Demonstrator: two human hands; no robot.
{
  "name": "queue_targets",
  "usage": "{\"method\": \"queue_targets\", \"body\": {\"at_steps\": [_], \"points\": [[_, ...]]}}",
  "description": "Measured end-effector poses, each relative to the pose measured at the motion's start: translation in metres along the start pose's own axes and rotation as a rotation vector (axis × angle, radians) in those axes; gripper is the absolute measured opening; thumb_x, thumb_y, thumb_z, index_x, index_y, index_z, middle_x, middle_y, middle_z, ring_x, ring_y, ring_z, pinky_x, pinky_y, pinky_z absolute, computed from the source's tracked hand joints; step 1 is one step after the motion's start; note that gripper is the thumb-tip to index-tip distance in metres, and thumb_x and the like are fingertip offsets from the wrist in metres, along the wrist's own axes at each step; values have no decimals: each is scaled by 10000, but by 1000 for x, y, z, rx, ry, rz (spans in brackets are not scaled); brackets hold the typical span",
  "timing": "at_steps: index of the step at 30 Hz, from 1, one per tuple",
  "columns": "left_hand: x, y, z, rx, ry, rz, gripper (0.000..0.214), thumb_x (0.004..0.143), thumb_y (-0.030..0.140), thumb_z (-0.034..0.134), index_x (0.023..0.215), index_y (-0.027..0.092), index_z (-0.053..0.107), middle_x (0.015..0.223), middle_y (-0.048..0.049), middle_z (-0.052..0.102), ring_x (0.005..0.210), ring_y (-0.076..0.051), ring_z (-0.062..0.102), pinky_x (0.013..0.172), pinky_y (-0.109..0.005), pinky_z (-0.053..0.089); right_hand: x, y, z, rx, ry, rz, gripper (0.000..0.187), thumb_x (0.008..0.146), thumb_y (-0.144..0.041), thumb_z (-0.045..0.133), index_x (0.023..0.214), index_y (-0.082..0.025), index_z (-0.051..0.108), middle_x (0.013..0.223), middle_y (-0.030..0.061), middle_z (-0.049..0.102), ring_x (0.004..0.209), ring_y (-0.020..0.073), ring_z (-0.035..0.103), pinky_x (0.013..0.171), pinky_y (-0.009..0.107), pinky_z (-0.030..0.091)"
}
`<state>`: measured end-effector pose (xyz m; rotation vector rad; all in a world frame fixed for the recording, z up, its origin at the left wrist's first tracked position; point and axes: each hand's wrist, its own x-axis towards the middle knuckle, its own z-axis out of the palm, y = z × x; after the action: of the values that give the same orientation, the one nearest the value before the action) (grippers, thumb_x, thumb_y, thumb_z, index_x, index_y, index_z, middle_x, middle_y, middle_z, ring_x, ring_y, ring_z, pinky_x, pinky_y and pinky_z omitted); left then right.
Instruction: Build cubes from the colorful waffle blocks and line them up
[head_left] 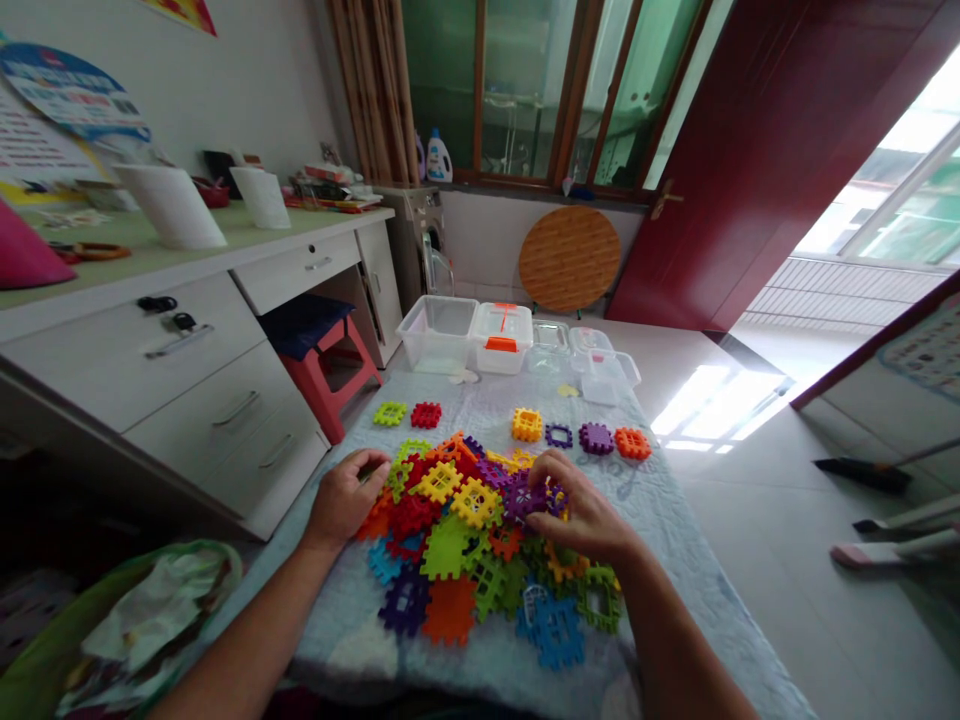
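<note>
On my feed, the nearest thing is a pale blue quilted cloth (352,640), with a pile of plastic interlocking tiles (457,530) spread across its middle in orange, red, yellow, green, blue and purple. Both forearms reach in from the bottom of my view. The left hand (345,497) sits at the near-left edge of the pile, its fingers half curled and touching the tiles. I can't tell whether it has hold of one. The right hand (574,508) is on the far-right side of the pile, its fingers lightly spread over a purple tile (523,498). They touch it, but I can't tell whether they grip it.

At the lower left, a green bag (112,620) sits beside the cloth. Just past the pile, a row of separate tiles (526,424) lies on the cloth, in two groups. Beyond them stand a clear plastic box (436,333), a box with an orange latch (500,337) and more clear containers (592,365). To the left are white drawers (150,340) and a red stool (330,365). Farther back I see a washing machine (416,240), a round wooden board (569,258) and a dark red door (750,170).
</note>
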<state>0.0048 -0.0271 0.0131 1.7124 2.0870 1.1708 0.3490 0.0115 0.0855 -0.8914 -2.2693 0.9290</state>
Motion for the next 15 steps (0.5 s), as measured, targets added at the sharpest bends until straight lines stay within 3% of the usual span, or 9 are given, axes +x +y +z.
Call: {"method": "queue_targets", "body": {"at_steps": [5,10,15], "points": [[0,2,0,1,1,-11,260,786,428,526,816,209,663,829,-29,728,800,-209,667,799,-285,515,-3,8,-3,-68,83,53,196,737,-207,602,858,-232,450,899,5,470,828,168,471,764,322,429],[-1,0,0,6,-4,-16,270,793,426,518,830,203,665,839,-34,727,807,-209,667,802,-289,509,-5,4,3,-178,-56,94,266,681,-196,676,843,-218,465,908,6,488,843,170,472,788,322,427],[-1,-2,1,13,-10,-22,279,798,434,516,836,200,662,847,-37,721,810,-210,663,797,-293,502,-5,1,5,-233,-97,125,339,714,-392,738,811,-209,470,905,16,500,846,181,476,769,322,418]]}}
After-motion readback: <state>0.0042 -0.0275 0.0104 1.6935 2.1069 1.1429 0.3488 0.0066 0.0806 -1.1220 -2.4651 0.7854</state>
